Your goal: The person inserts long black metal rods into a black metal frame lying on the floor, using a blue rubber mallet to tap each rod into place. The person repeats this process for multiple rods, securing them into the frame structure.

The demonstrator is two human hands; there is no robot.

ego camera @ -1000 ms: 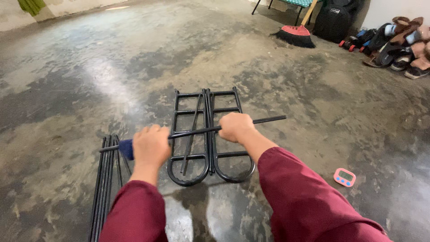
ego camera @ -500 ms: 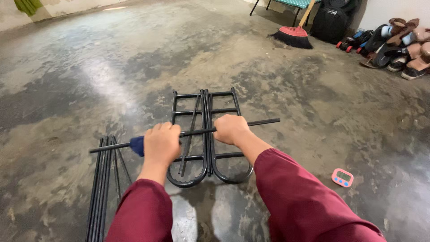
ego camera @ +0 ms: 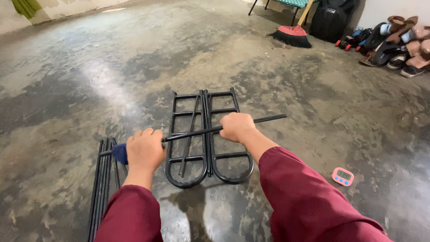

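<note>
I hold a long thin black rod (ego camera: 192,133) level above the concrete floor. My right hand (ego camera: 236,127) is closed around it right of its middle. My left hand (ego camera: 144,149) grips it farther left, with a blue cloth (ego camera: 119,153) bunched around the rod at that hand. The rod's right end (ego camera: 280,117) sticks out free. Under the rod lie two black metal ladder-shaped frames (ego camera: 207,134) side by side, with rounded near ends. Both sleeves are dark red.
A bundle of black rods (ego camera: 102,188) lies on the floor at the left. A small pink digital timer (ego camera: 342,176) sits at the right. Far back stand a red broom (ego camera: 293,35), a black bag (ego camera: 330,20) and several shoes (ego camera: 394,40).
My left hand with the blue cloth has slid a little to the right along the rod. The right hand keeps its grip.
</note>
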